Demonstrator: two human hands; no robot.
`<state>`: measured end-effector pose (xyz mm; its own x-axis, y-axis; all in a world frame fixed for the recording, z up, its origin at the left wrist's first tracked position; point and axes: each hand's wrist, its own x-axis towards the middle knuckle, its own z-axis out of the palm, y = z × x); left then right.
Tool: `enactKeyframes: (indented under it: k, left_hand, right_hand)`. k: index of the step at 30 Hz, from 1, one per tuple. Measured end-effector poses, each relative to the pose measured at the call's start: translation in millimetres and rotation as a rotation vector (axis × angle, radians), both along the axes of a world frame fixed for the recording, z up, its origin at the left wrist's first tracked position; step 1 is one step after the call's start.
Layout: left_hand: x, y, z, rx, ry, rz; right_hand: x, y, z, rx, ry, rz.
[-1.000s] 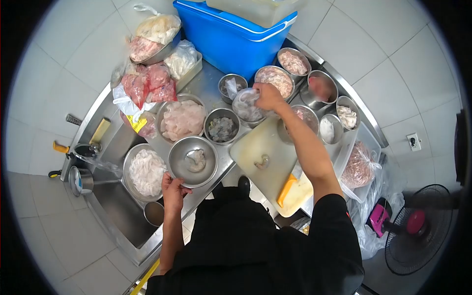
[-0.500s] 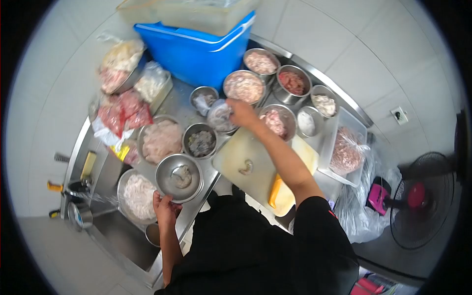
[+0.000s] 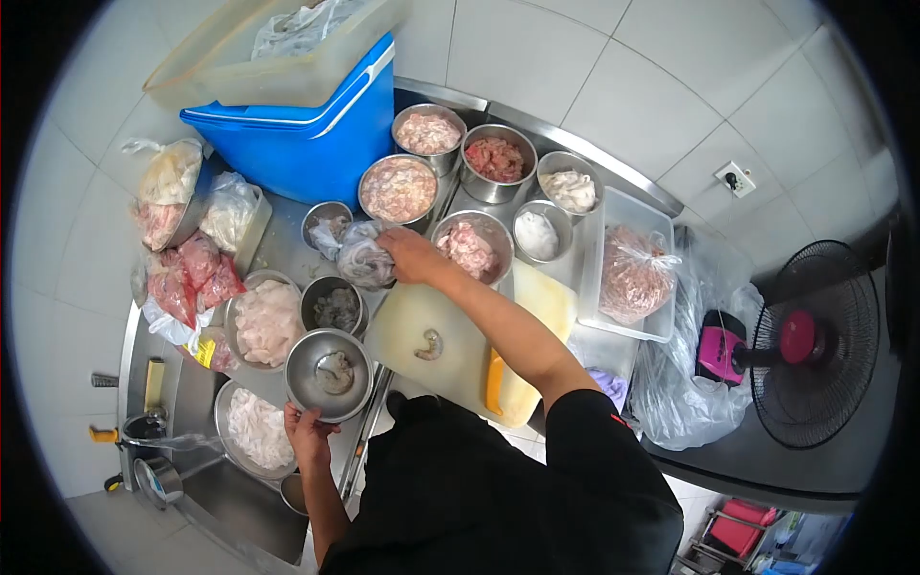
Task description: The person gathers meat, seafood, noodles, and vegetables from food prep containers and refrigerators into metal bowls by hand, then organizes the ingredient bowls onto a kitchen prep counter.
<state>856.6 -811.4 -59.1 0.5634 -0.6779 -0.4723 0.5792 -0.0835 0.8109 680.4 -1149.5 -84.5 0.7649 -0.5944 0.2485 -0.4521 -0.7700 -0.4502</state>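
My left hand point(image 3: 309, 437) is closed on the near rim of a steel bowl point(image 3: 303, 399), thumb at the edge. A few grey shrimp point(image 3: 335, 374) lie inside it. My right hand point(image 3: 410, 255) reaches across the cutting board point(image 3: 402, 321), its fingers closed on a clear plastic bag point(image 3: 366, 257) with greyish contents I cannot make out. Beside the bag stands a small steel bowl point(image 3: 309, 238) holding more plastic and grey pieces. One shrimp point(image 3: 429, 345) lies on the board. A bowl of grey shrimp point(image 3: 335, 307) sits just behind my left-hand bowl.
A yellow-handled tool point(image 3: 494, 381) lies on the board's right part. Several steel bowls of meat point(image 3: 398, 189) line the back, near a blue cooler point(image 3: 287, 158). Left are bagged meat point(image 3: 182, 283) and a sink point(image 3: 240, 508) with running water. A fan point(image 3: 815, 345) stands right.
The view has shifted, so most of the counter appears farther left and lower. My left hand stays on the steel bowl, and my right hand stays at the plastic bag.
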Motion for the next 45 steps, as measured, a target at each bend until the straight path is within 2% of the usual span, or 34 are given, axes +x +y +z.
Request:
enactKeyframes:
  k: [5, 9, 16, 22, 25, 28, 30, 34, 40, 45]
  left_hand:
    - [1, 6, -7, 0.05, -0.039, -0.046]
    - [-5, 10, -8, 0.044, -0.055, 0.021]
    - [10, 50, -5, 0.039, -0.096, 0.236]
    - [26, 100, 11, 0.009, -0.15, 0.467]
    - [42, 126, -8, 0.01, -0.172, 0.467]
    - [53, 131, -17, 0.018, -0.146, 0.384]
    - [61, 126, -25, 0.009, -0.12, 0.246]
    - [58, 112, -47, -0.016, -0.077, -0.07]
    - [-26, 76, -22, -0.085, 0.015, -0.459]
    - [-125, 72, -8, -0.198, 0.05, -0.782]
  right_hand:
    - [1, 9, 8, -0.027, 0.012, -0.033]
    - [3, 8, 2, -0.075, -0.037, -0.046]
    - [26, 6, 22, 0.037, 0.361, -0.107]
    - [30, 3, -1, -0.19, 0.368, -0.107]
    - [10, 25, -1, -0.224, 0.157, -0.08]
    - [-23, 77, 29, -0.181, -0.039, -0.122]
    - [-55, 135, 36, -0.13, -0.136, -0.204]
    - [-114, 258, 31, 0.158, -0.02, -0.305]
    - [-188, 398, 17, 0.329, -0.055, -0.586]
    - [-259, 494, 12, 0.346, -0.1, -0.892]
